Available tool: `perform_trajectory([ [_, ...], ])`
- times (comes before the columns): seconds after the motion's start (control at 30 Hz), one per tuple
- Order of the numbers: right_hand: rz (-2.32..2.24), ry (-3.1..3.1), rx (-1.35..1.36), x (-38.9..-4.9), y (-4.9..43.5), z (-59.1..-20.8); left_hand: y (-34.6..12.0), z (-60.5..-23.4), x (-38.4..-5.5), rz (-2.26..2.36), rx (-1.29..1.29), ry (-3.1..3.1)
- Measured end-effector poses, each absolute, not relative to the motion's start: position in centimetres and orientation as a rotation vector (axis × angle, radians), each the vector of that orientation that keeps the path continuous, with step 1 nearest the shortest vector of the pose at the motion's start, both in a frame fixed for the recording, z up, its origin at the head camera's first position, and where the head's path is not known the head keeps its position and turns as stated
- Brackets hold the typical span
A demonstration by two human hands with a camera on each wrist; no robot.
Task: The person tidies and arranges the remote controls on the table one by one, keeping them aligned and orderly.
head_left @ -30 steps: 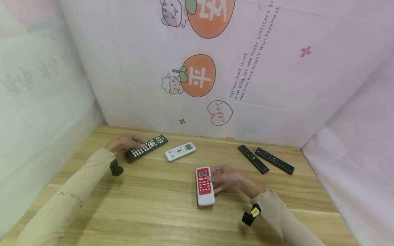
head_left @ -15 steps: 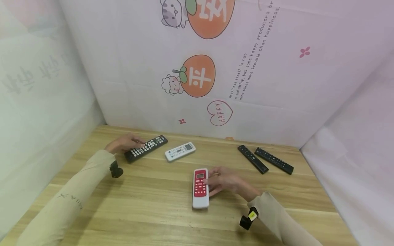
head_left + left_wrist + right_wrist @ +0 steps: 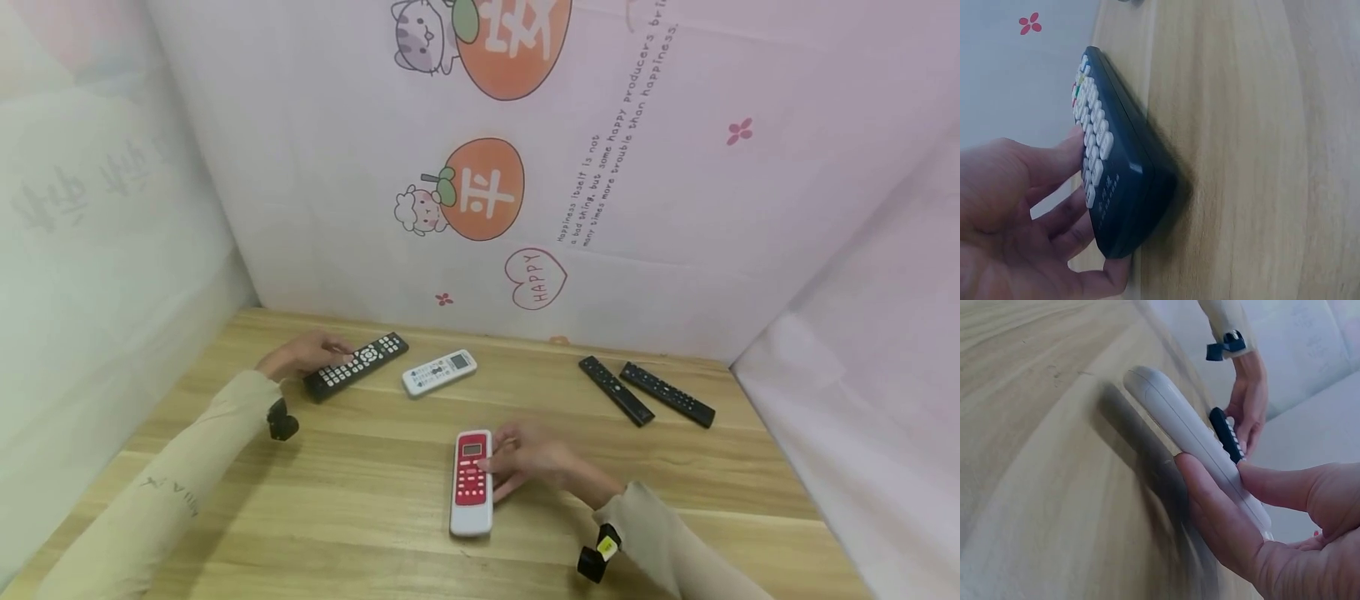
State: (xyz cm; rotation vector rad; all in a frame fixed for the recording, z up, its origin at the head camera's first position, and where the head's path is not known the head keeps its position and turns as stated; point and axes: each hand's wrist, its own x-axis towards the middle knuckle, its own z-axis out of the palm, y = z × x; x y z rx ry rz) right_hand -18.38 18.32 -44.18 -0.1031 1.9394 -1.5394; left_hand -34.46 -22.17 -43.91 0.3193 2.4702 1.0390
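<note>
My right hand [image 3: 528, 458] pinches a white remote control with a red button panel [image 3: 472, 483], thumb on its face and fingers beneath. In the right wrist view a gap and a shadow show between this white remote [image 3: 1191, 434] and the wood, so it is held just above the table. At the far left, my left hand [image 3: 303, 354] holds a black remote control with white buttons [image 3: 356, 367]. Its thumb [image 3: 1057, 156] lies on the button side of that black remote [image 3: 1129, 162], while the other fingers reach round the far edge.
A white remote with a small screen [image 3: 439, 372] lies between the hands, nearer the back. To the right, two slim black remotes, one [image 3: 617, 392] beside the other [image 3: 667, 394], rest on the wooden table [image 3: 360, 508]. White printed sheets [image 3: 337, 167] wall off the back and sides.
My right hand has carried the red-panelled white remote leftward and toward the near edge. The left hand and its black remote stay almost where they were.
</note>
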Motion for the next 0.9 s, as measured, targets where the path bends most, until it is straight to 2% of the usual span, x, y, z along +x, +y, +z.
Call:
perform_trajectory([
  [0.47, -1.439, 2.031, -0.1, -17.4, 16.4, -44.2, -22.7, -44.2, -34.3, 1.043, 0.376, 2.463],
  [0.9, -1.377, 2.076, -0.083, -17.5, 16.5, -44.0, -22.6, -44.0, -34.5, 1.039, 0.405, 2.462],
])
